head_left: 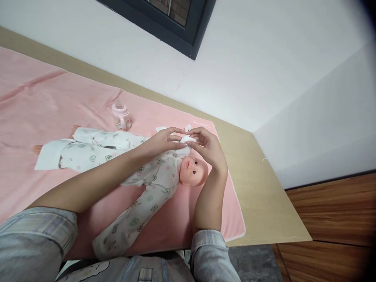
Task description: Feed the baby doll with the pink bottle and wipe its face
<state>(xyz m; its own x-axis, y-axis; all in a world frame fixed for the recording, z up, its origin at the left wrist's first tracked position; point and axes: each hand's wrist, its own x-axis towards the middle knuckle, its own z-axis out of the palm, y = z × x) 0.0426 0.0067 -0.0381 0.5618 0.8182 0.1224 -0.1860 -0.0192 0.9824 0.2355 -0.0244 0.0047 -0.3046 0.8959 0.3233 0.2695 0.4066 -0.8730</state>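
A baby doll (194, 171) in a white printed outfit lies on its back, head to the right. Just above its face and neck, my left hand (167, 141) and my right hand (209, 148) meet over a small folded white tissue or cloth (185, 145). The fingertips of both hands pinch it from either side. More white material (188, 128) shows behind my fingers; what it is I cannot tell. One printed sleeve (133, 221) stretches toward the front edge of the table.
A pink-topped baby bottle (121, 115) stands upright beyond the doll's legs. The pink blanket (26, 113) covers much of the wooden table (258, 207). A white wall (252, 66) with a dark-framed window (188, 43) rises behind.
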